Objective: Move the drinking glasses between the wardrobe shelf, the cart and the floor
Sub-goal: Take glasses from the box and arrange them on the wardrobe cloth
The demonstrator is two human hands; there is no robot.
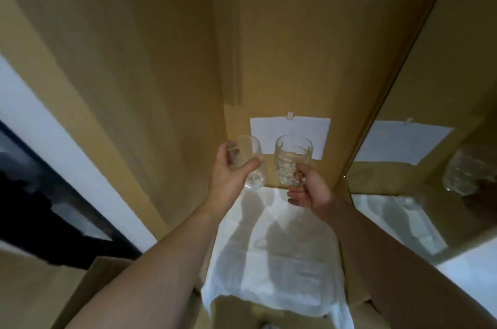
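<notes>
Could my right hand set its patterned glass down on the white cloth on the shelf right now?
Probably yes. The right hand holds the patterned glass upright just above the white cloth, with bare cloth below it. The left hand holds its smooth glass off to the side, apart.

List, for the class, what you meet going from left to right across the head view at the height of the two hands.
Dark framed panel → white wall strip → left hand → smooth glass → patterned glass → right hand → mirror reflecting the patterned glass.

Head view, close, down toward wardrobe shelf (274,248)
</notes>
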